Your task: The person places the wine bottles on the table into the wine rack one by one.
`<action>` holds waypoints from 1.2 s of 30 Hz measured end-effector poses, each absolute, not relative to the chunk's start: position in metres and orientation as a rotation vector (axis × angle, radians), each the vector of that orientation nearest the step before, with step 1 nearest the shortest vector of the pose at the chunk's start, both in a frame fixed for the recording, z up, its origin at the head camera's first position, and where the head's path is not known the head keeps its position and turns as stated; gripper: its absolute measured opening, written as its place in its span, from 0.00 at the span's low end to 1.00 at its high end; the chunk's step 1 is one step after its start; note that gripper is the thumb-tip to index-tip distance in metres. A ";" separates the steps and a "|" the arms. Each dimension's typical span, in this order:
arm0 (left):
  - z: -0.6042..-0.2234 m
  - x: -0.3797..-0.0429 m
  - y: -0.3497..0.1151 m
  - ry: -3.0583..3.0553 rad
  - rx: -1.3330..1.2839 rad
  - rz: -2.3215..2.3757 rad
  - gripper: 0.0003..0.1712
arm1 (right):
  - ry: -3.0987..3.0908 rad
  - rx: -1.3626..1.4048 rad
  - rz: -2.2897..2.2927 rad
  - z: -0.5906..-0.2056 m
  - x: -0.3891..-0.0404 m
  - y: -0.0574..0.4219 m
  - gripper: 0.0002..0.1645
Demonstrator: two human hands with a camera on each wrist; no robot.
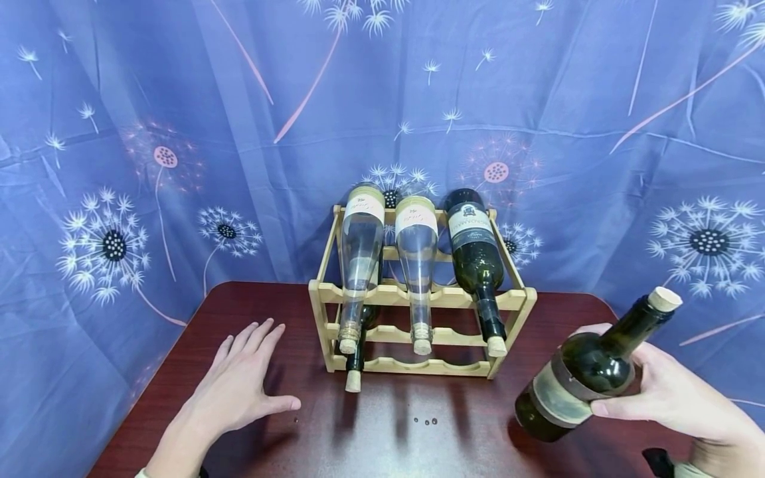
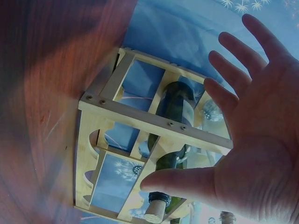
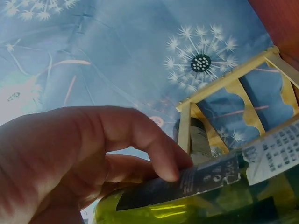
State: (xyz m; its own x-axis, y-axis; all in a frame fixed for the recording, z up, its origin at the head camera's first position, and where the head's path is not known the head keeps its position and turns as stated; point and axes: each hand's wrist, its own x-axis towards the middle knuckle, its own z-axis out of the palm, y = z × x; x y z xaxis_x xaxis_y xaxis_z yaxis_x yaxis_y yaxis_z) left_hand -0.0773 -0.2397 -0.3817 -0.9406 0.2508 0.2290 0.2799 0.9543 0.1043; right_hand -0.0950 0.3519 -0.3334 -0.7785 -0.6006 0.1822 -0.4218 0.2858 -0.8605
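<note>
At the right side of the table, my right hand point(image 1: 669, 388) grips a dark green wine bottle point(image 1: 597, 362) round its body, the corked neck tilted up and to the right. In the right wrist view its torn label point(image 3: 201, 179) lies under the fingertips. My left hand point(image 1: 236, 382) hovers over the left of the table, fingers spread and holding nothing. Between the hands stands a wooden wine rack point(image 1: 418, 299). On its top row lie two clear bottles point(image 1: 361, 245) and a dark bottle point(image 1: 472, 245), corks facing me. Another dark bottle point(image 1: 356, 358) lies lower at the left.
The dark red wooden table point(image 1: 287, 451) runs back to a blue curtain point(image 1: 239, 166) with dandelion prints, which hangs close behind the rack. Several small dark drops point(image 1: 427, 422) dot the tabletop in front of the rack.
</note>
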 end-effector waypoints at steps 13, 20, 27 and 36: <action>-0.382 -0.075 -0.237 -2.919 -0.400 -0.194 0.73 | 2.181 -1.181 -1.530 -0.344 -0.106 0.331 0.49; -0.384 -0.073 -0.232 -2.921 -0.428 -0.209 0.73 | 2.094 -1.195 -1.585 -0.357 -0.112 0.317 0.49; -0.388 -0.072 -0.228 -2.931 -0.448 -0.207 0.74 | 2.075 -1.174 -1.622 -0.371 -0.120 0.305 0.48; -0.399 -0.072 -0.220 -2.971 -0.512 -0.195 0.72 | 1.983 -1.112 -1.669 -0.384 -0.126 0.288 0.48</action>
State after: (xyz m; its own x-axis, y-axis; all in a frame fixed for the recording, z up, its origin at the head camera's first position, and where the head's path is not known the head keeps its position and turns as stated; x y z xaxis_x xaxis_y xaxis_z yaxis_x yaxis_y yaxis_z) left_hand -0.0724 -0.2203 -0.3992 -0.9356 0.3242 0.1400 0.3397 0.9345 0.1061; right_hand -0.1265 0.2884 -0.3839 -0.6459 -0.7272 0.2324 -0.3531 0.0146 -0.9355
